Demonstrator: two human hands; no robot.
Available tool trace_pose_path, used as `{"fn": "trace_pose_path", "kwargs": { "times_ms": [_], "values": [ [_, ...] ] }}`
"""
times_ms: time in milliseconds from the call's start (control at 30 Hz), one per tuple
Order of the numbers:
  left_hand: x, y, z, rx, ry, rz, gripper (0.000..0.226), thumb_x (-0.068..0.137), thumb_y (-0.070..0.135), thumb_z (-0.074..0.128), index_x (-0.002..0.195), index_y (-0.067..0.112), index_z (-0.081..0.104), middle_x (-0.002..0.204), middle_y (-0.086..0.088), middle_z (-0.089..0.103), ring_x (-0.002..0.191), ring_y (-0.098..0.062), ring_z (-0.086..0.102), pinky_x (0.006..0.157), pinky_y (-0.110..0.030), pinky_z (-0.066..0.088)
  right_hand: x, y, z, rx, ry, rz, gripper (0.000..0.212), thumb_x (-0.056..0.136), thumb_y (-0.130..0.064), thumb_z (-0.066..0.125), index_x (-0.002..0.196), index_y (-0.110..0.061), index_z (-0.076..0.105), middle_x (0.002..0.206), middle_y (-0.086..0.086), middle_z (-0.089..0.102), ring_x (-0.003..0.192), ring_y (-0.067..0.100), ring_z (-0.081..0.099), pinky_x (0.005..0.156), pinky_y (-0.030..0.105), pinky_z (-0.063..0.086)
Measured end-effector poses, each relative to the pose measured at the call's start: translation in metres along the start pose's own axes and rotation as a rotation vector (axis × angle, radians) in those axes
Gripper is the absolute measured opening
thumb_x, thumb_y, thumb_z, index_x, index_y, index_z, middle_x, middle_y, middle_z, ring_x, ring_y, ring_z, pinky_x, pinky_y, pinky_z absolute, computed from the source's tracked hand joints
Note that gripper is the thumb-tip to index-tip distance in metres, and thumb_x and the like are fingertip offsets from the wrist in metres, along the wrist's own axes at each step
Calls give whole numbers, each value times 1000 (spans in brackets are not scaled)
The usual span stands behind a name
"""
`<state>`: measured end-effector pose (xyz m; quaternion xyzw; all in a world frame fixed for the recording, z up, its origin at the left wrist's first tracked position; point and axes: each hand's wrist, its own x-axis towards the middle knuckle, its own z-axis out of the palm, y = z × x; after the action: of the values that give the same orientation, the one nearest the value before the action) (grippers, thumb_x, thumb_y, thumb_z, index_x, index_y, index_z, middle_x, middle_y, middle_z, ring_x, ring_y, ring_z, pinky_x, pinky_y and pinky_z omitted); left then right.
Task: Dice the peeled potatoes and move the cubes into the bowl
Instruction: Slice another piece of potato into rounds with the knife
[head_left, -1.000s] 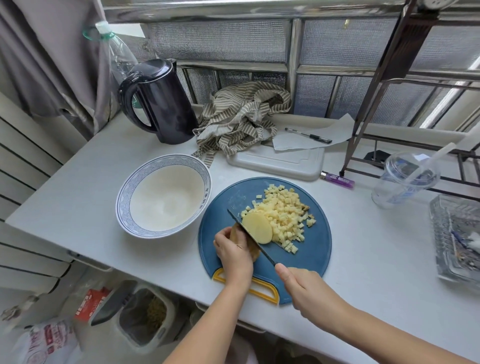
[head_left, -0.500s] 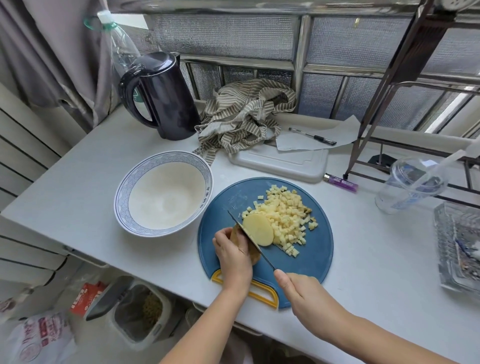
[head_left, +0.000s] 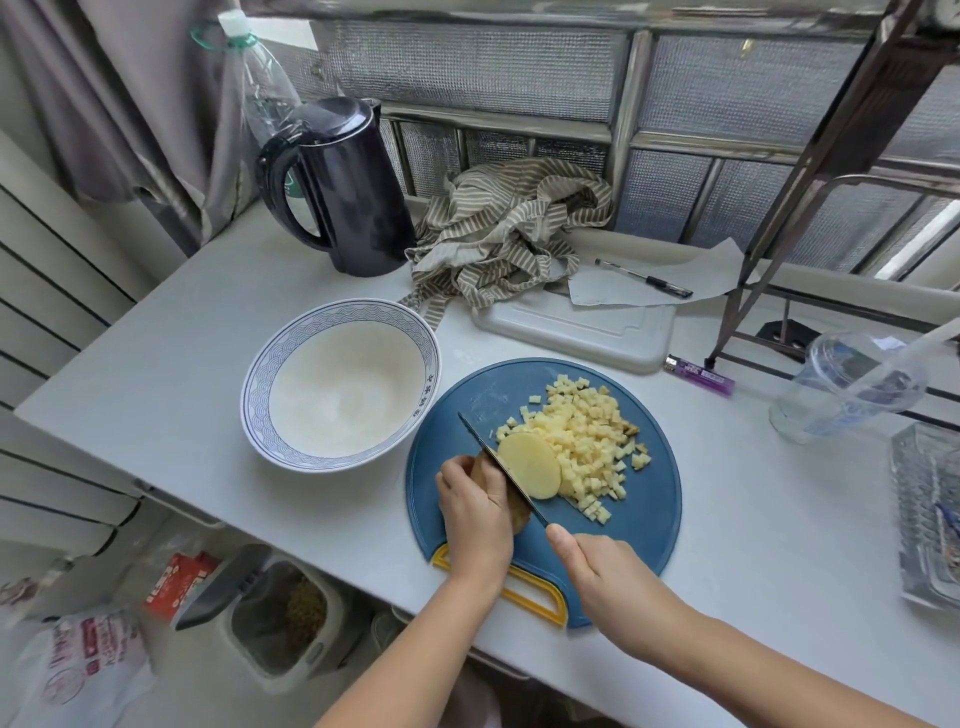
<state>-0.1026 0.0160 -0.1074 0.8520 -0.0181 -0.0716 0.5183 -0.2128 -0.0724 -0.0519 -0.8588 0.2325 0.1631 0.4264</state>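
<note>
The 2 hands work apart on a round blue cutting board (head_left: 649, 530) at the near edge of the table (head_left: 182, 364). The left hand (head_left: 475, 512) is curled over the potato (head_left: 519, 512) and grips it, hiding most of it. Only a brownish sliver shows past the knuckles, and whether that is skin or shadow is hard to tell.

The right hand (head_left: 608, 577) is clamped on the knife (head_left: 498, 463). Its handle is wholly buried in the fist, and 1 fingertip reaches the heel of the blade. The blade stands on edge between the held potato and a pale round slice (head_left: 530, 465) that leans against its right face.

Just beyond the slice lies a heap of small cubes (head_left: 587, 441), all on the board. The bowl (head_left: 332, 312) stands just left of the board, its rim almost touching it. The forearms cover part of the board's yellow handle (head_left: 524, 592).

Farther back stand a dark kettle (head_left: 343, 192), a striped cloth (head_left: 509, 228) and a white board (head_left: 576, 327) half under the cloth. At the right a glass tray (head_left: 930, 514) is cut off by the frame.
</note>
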Motion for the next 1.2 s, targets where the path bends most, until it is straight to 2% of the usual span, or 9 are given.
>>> {"fn": "trace_pose_path", "kwargs": {
  "times_ms": [133, 333, 567, 700, 800, 867, 1033, 1133, 1200],
  "values": [
    [-1, -1, 0, 14, -7, 5, 26, 98, 29, 44, 109, 5, 44, 112, -9, 45, 102, -26, 48, 89, -39, 42, 10, -2, 1, 20, 2, 12, 53, 102, -53, 21, 69, -14, 35, 63, -1, 38, 56, 12, 36, 57, 28, 32],
    [1, -2, 2, 24, -15, 34, 21, 97, 30, 44, 104, 10, 41, 109, -6, 44, 100, -21, 46, 86, -32, 40, 14, 5, 3, 49, -6, 20, 54, 100, -55, 20, 68, -14, 35, 64, 1, 39, 59, 14, 37, 61, 30, 33],
    [2, -7, -2, 30, -40, 62, 14, 99, 25, 44, 102, 12, 43, 106, -5, 50, 98, -20, 48, 83, -28, 36, 27, 3, 16, 42, 41, -9, 52, 104, -50, 24, 69, -14, 40, 66, 0, 42, 60, 12, 38, 58, 26, 31],
    [-2, -9, 0, 25, -60, 109, 28, 94, 40, 41, 102, 13, 42, 103, -2, 46, 95, -16, 46, 83, -28, 38, 37, 11, 20, 85, 33, 9, 52, 103, -52, 25, 74, -13, 46, 68, 0, 43, 61, 11, 38, 60, 27, 32],
    [-1, -11, 2, 2, -67, 101, 44, 88, 55, 37, 103, 14, 42, 104, -2, 45, 95, -15, 46, 81, -27, 38, 37, 15, 23, 92, 33, 5, 51, 103, -51, 23, 71, -15, 41, 66, -2, 40, 61, 10, 36, 59, 26, 30],
    [1, -12, 2, -9, -74, 94, 47, 88, 56, 35, 103, 13, 42, 104, -2, 46, 96, -17, 47, 80, -26, 38, 38, 15, 22, 88, 29, 5, 51, 103, -51, 23, 71, -15, 40, 66, -1, 39, 61, 11, 36, 59, 26, 29],
    [2, -13, 1, -14, -97, 79, 46, 88, 56, 39, 106, 13, 42, 105, -1, 46, 98, -10, 47, 76, -17, 34, 40, 12, 18, 93, 25, 16, 51, 103, -51, 23, 72, -15, 41, 68, 0, 41, 62, 12, 37, 62, 26, 32],
    [-2, -15, -3, -44, -95, 124, 63, 78, 69, 31, 107, 14, 41, 104, 2, 45, 97, 2, 45, 76, -5, 33, 44, 8, 16, 70, 17, 5, 56, 104, -51, 22, 75, -11, 48, 71, 2, 47, 65, 14, 42, 67, 30, 37],
    [-3, -16, -5, -52, -106, 129, 68, 75, 71, 30, 110, 14, 41, 105, 1, 46, 97, -4, 47, 76, -4, 33, 47, 9, 15, 92, 15, 1, 62, 103, -53, 21, 81, -5, 54, 73, 4, 49, 67, 15, 44, 69, 33, 38]
  ]
}}
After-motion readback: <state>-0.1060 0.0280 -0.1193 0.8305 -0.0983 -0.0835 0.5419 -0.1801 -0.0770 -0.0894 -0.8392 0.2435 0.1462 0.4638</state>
